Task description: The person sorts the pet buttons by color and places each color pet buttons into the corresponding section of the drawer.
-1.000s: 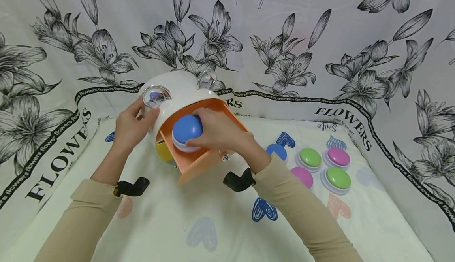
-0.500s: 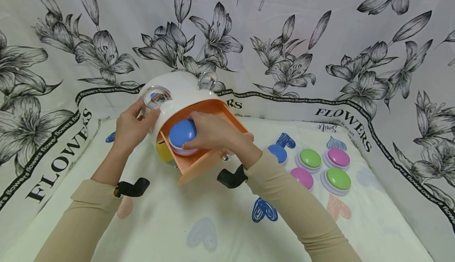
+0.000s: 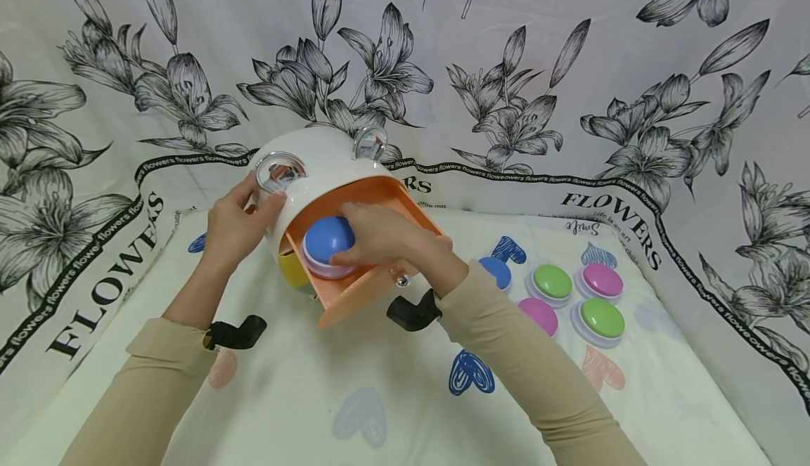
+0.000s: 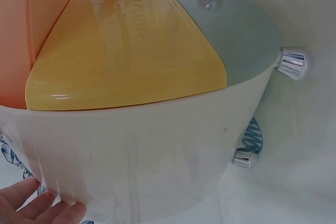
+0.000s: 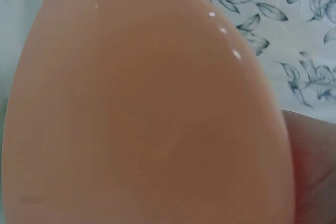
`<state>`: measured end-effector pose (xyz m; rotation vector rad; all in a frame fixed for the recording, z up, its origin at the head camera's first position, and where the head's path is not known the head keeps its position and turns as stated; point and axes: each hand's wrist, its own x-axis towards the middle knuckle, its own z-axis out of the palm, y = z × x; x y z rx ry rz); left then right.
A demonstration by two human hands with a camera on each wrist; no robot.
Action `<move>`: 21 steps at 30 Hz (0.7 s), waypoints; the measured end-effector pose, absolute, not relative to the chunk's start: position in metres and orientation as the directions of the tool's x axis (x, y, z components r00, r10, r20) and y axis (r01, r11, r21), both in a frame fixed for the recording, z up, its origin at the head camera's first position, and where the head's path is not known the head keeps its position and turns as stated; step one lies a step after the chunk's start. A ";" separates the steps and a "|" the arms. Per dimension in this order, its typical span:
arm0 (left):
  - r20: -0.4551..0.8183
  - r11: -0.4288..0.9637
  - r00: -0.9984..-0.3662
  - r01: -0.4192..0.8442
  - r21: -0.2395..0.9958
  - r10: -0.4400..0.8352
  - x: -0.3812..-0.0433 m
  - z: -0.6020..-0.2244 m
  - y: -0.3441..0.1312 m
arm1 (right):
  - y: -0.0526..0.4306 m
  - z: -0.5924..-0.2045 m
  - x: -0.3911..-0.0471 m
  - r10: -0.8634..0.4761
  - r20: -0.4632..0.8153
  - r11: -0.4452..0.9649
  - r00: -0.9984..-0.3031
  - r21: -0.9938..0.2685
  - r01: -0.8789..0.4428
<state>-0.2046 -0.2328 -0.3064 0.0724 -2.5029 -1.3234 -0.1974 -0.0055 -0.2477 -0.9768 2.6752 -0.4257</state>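
The right hand's (image 3: 380, 235) grip holds the blue-topped round piece (image 3: 328, 242) between thumb and fingers; this piece is inside the pulled-out orange drawer (image 3: 357, 301) of the white case (image 3: 325, 153); the left hand (image 3: 235, 225) touches the case beside a shiny disc (image 3: 278, 172), though whether that grip pinches is hard to tell; rightward on the heart-printed surface (image 3: 297, 389) lie two green pieces (image 3: 553, 281), two pink pieces (image 3: 602, 279) and a partly hidden blue piece (image 3: 496, 269).
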 end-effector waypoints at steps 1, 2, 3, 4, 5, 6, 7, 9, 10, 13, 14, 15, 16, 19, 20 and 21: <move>0.243 0.571 -0.952 0.096 0.816 -0.187 -0.205 -0.307 -0.233 | -0.004 -0.247 -0.197 -0.656 -0.135 0.730 -0.743 -0.364 -0.578; 0.240 0.570 -0.952 0.093 0.816 -0.188 -0.205 -0.307 -0.233 | -0.002 -0.246 -0.197 -0.653 -0.124 0.729 -0.747 -0.371 -0.575; 0.236 0.570 -0.953 0.089 0.817 -0.189 -0.205 -0.307 -0.233 | 0.000 -0.245 -0.197 -0.648 -0.110 0.729 -0.754 -0.377 -0.571; 0.230 0.570 -0.954 0.082 0.818 -0.192 -0.204 -0.307 -0.232 | 0.002 -0.244 -0.197 -0.644 -0.092 0.727 -0.760 -0.383 -0.570; 0.226 0.570 -0.955 0.078 0.818 -0.194 -0.204 -0.307 -0.232 | 0.005 -0.243 -0.197 -0.641 -0.069 0.723 -0.764 -0.388 -0.572; 0.221 0.570 -0.956 0.073 0.818 -0.195 -0.204 -0.307 -0.232 | 0.008 -0.242 -0.197 -0.638 -0.046 0.719 -0.768 -0.393 -0.574; 0.217 0.570 -0.956 0.069 0.819 -0.196 -0.204 -0.307 -0.232 | 0.012 -0.241 -0.197 -0.637 -0.019 0.712 -0.771 -0.397 -0.579; 0.214 0.569 -0.957 0.066 0.820 -0.197 -0.204 -0.307 -0.231 | 0.019 -0.241 -0.197 -0.637 0.032 0.693 -0.770 -0.415 -0.590; 0.214 0.567 -0.957 0.067 0.821 -0.197 -0.204 -0.307 -0.231 | 0.023 -0.241 -0.197 -0.639 0.060 0.680 -0.767 -0.424 -0.599; 0.219 0.563 -0.956 0.074 0.823 -0.195 -0.204 -0.307 -0.231 | 0.036 -0.242 -0.198 -0.632 0.131 0.645 -0.763 -0.456 -0.613; 0.221 0.562 -0.956 0.076 0.823 -0.195 -0.204 -0.307 -0.232 | 0.040 -0.242 -0.198 -0.625 0.152 0.637 -0.765 -0.468 -0.613; 0.223 0.562 -0.955 0.078 0.823 -0.194 -0.204 -0.307 -0.232 | 0.043 -0.242 -0.199 -0.616 0.175 0.630 -0.768 -0.476 -0.613; 0.226 0.562 -0.955 0.081 0.823 -0.194 -0.203 -0.307 -0.232 | 0.047 -0.242 -0.200 -0.603 0.200 0.627 -0.773 -0.480 -0.614; 0.230 0.564 -0.954 0.085 0.822 -0.191 -0.203 -0.306 -0.232 | 0.060 -0.242 -0.203 -0.542 0.269 0.617 -0.796 -0.516 -0.594; 0.231 0.563 -0.954 0.086 0.822 -0.191 -0.203 -0.306 -0.232 | 0.065 -0.242 -0.204 -0.517 0.293 0.614 -0.804 -0.528 -0.587; 0.231 0.563 -0.954 0.086 0.822 -0.191 -0.203 -0.306 -0.232 | 0.069 -0.244 -0.207 -0.494 0.317 0.610 -0.809 -0.537 -0.583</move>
